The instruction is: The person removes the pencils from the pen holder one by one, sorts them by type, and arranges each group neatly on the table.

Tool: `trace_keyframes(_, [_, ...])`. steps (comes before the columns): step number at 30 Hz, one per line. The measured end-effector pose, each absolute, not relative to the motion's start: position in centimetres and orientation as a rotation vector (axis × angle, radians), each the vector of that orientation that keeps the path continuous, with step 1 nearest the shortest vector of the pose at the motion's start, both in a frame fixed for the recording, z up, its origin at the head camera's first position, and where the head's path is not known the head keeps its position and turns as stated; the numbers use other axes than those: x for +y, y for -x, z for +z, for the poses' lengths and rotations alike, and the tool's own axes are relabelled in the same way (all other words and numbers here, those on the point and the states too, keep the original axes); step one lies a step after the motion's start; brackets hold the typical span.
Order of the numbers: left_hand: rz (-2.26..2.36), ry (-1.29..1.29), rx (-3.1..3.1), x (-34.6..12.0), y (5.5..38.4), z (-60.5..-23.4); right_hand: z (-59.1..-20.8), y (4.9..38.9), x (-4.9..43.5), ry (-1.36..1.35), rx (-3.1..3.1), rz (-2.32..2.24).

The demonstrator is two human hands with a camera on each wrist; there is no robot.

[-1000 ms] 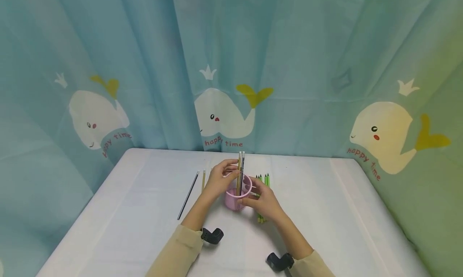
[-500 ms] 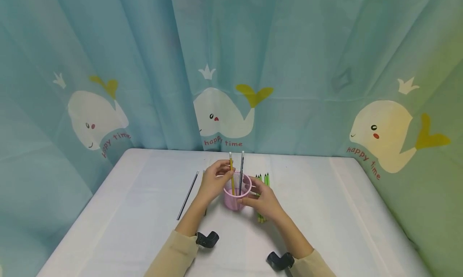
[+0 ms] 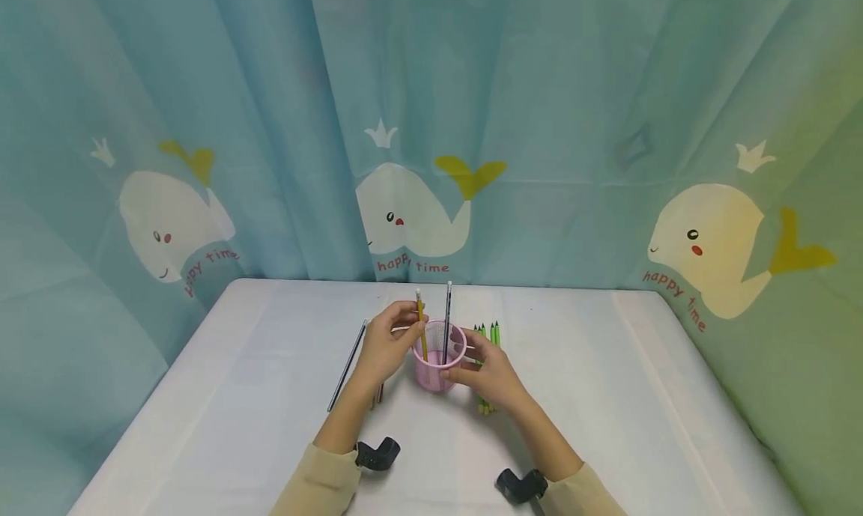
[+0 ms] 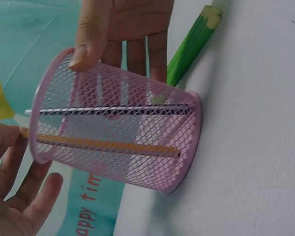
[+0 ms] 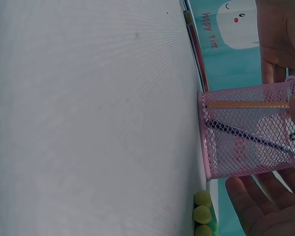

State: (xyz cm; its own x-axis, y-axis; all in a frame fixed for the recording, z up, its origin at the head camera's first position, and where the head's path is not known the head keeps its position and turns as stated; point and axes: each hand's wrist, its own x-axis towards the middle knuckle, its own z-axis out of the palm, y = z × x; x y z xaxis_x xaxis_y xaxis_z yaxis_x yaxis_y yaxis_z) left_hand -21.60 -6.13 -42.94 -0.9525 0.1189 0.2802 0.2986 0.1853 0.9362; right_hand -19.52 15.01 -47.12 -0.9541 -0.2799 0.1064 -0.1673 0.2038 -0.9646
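A pink mesh pencil cup (image 3: 434,380) stands on the table. My left hand (image 3: 389,349) pinches a yellow pencil (image 3: 422,338) between thumb and fingers near its eraser end. In the left wrist view, the pencil's lower part (image 4: 108,145) shows through the mesh, inside the cup near its base. A dark patterned pencil (image 3: 448,314) leans in the same cup, its white end up. My right hand (image 3: 492,368) holds the cup from the right, thumb on the near side of the rim and fingers around the far side.
Several green pencils (image 3: 495,334) lie to the right of the cup, partly behind my right hand. Left of my left hand lies a dark pencil (image 3: 347,370). More pencils (image 3: 380,394) show beside the left wrist. A whale-print curtain (image 3: 573,224) hangs behind the table.
The yellow pencil has moved left in my left hand, away from the dark pencil to the cup's left side, and now tilts left. My right hand stays on the cup.
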Motion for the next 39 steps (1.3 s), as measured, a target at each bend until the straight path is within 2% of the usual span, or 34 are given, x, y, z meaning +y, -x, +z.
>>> trace_keyframes(6, [-1.886, 0.461, -2.294, -6.7, 20.3, -41.0, -47.0, 19.5, 15.0, 0.425, 2.371, -1.876])
trace_keyframes(17, [-1.930, 0.443, -2.280, -7.6, 21.1, -42.3, -47.1, 19.3, 14.9, 0.432, 2.361, -1.872])
trace_keyframes(32, [-1.910, 0.479, -2.243, -8.0, 20.7, -41.1, -46.9, 19.4, 14.9, 0.420, 2.368, -1.873])
trace_keyframes(39, [-1.894, 0.461, -2.255, -8.0, 19.4, -38.8, -46.8, 19.2, 14.9, 0.420, 2.374, -1.867])
